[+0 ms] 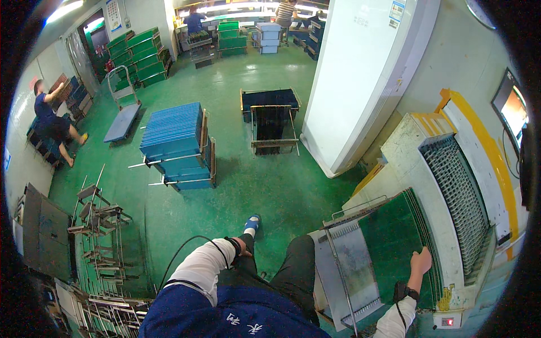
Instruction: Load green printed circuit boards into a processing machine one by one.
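Note:
My right hand (pixel 421 262) is closed at the outer edge of a dark green flat panel (pixel 386 234), one of several standing close together in a metal rack (pixel 337 253) at the lower right. A grey plate with a toothed edge (pixel 346 276) lies at the near side of that rack. My left hand (pixel 244 247) rests by my left leg, away from the panels. Its fingers are too small and partly hidden to make out.
Right of the rack stands a pale machine (pixel 414 146) with a ribbed roller bed (pixel 456 186). A tall white cabinet (pixel 360 84) is ahead. Blue panel stacks (pixel 174 141), a dark rack (pixel 273 121), a cart (pixel 122 121) and metal stands (pixel 101 225) occupy the green floor. A person (pixel 49 115) works far left.

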Demonstrator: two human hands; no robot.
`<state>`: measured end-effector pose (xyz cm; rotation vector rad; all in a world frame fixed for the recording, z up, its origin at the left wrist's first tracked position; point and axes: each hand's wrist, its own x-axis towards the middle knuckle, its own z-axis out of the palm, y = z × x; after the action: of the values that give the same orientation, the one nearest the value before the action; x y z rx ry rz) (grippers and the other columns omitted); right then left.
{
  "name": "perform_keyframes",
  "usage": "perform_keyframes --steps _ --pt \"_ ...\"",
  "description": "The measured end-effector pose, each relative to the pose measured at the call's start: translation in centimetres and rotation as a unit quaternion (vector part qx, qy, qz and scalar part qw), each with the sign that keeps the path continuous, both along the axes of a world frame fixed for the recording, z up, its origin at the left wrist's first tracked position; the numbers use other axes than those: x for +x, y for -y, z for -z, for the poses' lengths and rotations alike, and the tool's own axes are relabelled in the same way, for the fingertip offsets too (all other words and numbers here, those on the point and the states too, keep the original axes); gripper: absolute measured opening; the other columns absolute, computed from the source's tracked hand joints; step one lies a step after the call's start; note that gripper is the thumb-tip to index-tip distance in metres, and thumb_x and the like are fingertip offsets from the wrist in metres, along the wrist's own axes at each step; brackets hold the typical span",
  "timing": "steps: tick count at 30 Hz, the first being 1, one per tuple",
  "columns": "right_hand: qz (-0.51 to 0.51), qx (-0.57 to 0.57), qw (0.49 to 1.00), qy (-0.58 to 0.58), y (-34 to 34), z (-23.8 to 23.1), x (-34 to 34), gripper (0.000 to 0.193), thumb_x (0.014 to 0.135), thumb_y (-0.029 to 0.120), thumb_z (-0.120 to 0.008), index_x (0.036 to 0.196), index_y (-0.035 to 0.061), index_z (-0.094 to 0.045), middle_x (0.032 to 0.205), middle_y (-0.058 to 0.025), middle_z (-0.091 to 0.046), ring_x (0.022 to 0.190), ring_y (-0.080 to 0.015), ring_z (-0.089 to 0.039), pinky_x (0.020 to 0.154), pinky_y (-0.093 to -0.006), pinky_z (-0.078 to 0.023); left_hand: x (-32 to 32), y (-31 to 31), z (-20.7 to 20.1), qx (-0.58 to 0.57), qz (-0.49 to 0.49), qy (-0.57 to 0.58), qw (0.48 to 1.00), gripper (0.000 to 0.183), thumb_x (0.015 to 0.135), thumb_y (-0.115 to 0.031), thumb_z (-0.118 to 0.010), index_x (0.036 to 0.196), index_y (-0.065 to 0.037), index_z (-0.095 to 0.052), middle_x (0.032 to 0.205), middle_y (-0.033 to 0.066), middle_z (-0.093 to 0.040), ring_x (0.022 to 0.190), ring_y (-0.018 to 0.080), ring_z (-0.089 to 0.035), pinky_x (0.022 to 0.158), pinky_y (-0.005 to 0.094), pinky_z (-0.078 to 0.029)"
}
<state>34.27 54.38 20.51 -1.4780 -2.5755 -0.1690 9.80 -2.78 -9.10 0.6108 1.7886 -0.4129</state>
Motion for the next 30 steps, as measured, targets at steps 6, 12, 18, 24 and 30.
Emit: perform_keyframes --steps 6,12,18,24,30 --pt "-0.005 0.014 1.000 -0.006 -0.7 0.7 0.5 0.035 0.071 0.017 -0.069 0.101 0.0028 -0.057 0.099 -0.0178 -0.062 0.095 -0.0347 -0.058 0.078 -0.0442 -0.047 0.0 -0.5 -0.3 -0.015 -0.002 0.010 1.000 0.098 0.069 -0.084 -0.030 0.140 -0.017 -0.028 0.134 0.0103 -0.045 0.122 0.0341 -0.043 0.097 0.0536 -0.034" --pt "-0.007 0.014 1.000 -0.004 -0.6 0.7 0.4 0.034 0.071 0.017 -0.070 0.099 0.0034 -0.057 0.097 -0.0174 -0.062 0.093 -0.0347 -0.059 0.077 -0.0443 -0.047 -0.2 -0.8 -1.5 -0.018 0.001 0.032 0.999 0.092 0.072 -0.076 -0.042 0.140 -0.015 -0.028 0.139 0.0113 -0.039 0.126 0.0333 -0.039 0.097 0.0543 -0.033" --pt "-0.003 0.012 1.000 -0.007 -0.5 0.6 0.4 0.034 0.071 0.016 -0.070 0.099 0.0038 -0.057 0.097 -0.0172 -0.063 0.094 -0.0346 -0.059 0.077 -0.0442 -0.047 -0.1 -0.8 -2.2 -0.010 -0.014 0.028 0.999 0.088 0.073 -0.073 -0.045 0.138 -0.014 -0.031 0.137 0.0110 -0.041 0.125 0.0327 -0.040 0.097 0.0533 -0.033" --pt "-0.006 0.011 1.000 -0.009 -0.3 0.5 0.1 0.034 0.071 0.016 -0.069 0.101 0.0040 -0.058 0.098 -0.0176 -0.062 0.094 -0.0345 -0.059 0.077 -0.0443 -0.047 0.1 -0.1 -0.9 -0.005 -0.022 0.005 1.000 0.091 0.072 -0.076 -0.043 0.137 -0.013 -0.033 0.132 0.0121 -0.046 0.122 0.0319 -0.044 0.097 0.0517 -0.034" --pt "0.007 0.003 1.000 -0.001 0.1 -0.1 0.3 0.036 0.071 0.017 -0.069 0.103 0.0040 -0.058 0.099 -0.0180 -0.062 0.095 -0.0343 -0.059 0.078 -0.0443 -0.047 -0.1 -0.8 -0.1 -0.011 -0.028 0.012 0.999 0.094 0.070 -0.077 -0.043 0.137 -0.012 -0.032 0.134 0.0133 -0.045 0.123 0.0335 -0.042 0.098 0.0533 -0.033"
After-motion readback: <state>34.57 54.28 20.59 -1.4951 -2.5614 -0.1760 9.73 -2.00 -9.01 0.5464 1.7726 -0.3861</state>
